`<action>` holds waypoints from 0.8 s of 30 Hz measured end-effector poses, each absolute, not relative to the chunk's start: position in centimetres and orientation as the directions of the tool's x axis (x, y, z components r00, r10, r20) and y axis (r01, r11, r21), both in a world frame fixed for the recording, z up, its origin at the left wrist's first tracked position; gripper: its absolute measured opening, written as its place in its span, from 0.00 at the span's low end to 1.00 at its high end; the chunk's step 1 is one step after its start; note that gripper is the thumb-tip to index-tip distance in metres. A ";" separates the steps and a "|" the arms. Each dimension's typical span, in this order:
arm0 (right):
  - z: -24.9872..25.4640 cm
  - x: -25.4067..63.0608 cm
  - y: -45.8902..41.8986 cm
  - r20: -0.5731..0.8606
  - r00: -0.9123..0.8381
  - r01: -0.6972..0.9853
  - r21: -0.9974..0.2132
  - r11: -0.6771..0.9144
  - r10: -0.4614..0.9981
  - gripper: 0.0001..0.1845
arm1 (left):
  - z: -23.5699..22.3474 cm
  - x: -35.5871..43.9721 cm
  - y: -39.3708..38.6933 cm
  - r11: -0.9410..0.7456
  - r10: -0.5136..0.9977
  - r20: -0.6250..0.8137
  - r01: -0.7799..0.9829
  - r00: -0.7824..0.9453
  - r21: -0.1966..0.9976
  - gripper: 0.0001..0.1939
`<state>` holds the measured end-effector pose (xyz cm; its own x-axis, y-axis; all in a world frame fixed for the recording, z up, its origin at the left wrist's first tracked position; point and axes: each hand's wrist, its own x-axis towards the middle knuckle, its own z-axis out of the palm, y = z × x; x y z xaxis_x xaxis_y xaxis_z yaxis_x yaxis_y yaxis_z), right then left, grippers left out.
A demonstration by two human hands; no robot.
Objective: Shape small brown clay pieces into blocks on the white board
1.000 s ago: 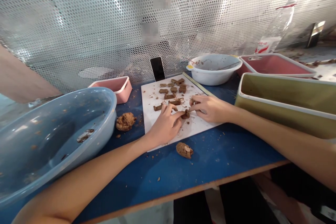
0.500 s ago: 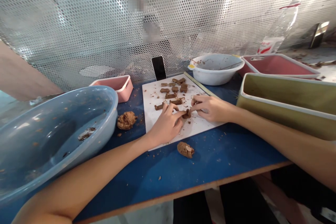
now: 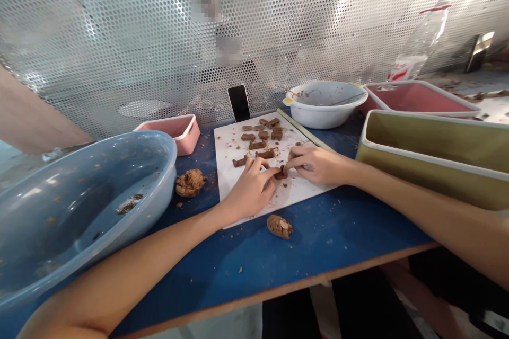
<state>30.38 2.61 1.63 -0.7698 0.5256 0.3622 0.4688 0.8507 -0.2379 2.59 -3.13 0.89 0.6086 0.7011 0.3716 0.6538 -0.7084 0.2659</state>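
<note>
A small brown clay piece (image 3: pixel 282 172) lies on the white board (image 3: pixel 229 185), between the fingertips of both hands. From the left, my left hand (image 3: pixel 251 190) presses thumb and fingers against it. My right hand (image 3: pixel 314 165) has its fingers bent and closed at the other side, fingertips on the clay. Much of the piece is hidden by the fingers. Beyond the hands sit several shaped clay pieces (image 3: pixel 257 145), some like little bones or blocks. An oval clay lump (image 3: pixel 279 226) rests on the blue table just in front of the board.
A large blue basin (image 3: pixel 159 143) stands at left, near a rough clay lump (image 3: pixel 191 184) and a pink basket (image 3: pixel 187 137). Behind are a phone (image 3: pixel 238 103) and a white basin (image 3: pixel 326 115). A stick (image 3: pixel 302 130) borders the board. An olive bin (image 3: pixel 417 169) stands at right.
The right hand's fingers have shifted slightly around the small clay piece. The left hand stays in place on it. The view sways a little; the other things have not moved.
</note>
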 end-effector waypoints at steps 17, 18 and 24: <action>1.3 30.5 3.0 0.473 -0.744 0.410 -0.235 0.881 0.472 0.24 | 0.7 2.6 -3.2 -0.687 0.720 0.405 0.664 0.564 0.295 0.16; 1.3 30.5 3.1 0.473 -0.742 0.414 -0.234 0.880 0.475 0.23 | 0.7 2.6 -3.2 -0.689 0.718 0.404 0.663 0.567 0.293 0.17; 1.4 30.4 3.0 0.545 -0.676 0.423 -0.263 0.867 0.496 0.21 | 0.8 2.6 -3.2 -0.670 0.737 0.402 0.665 0.544 0.329 0.15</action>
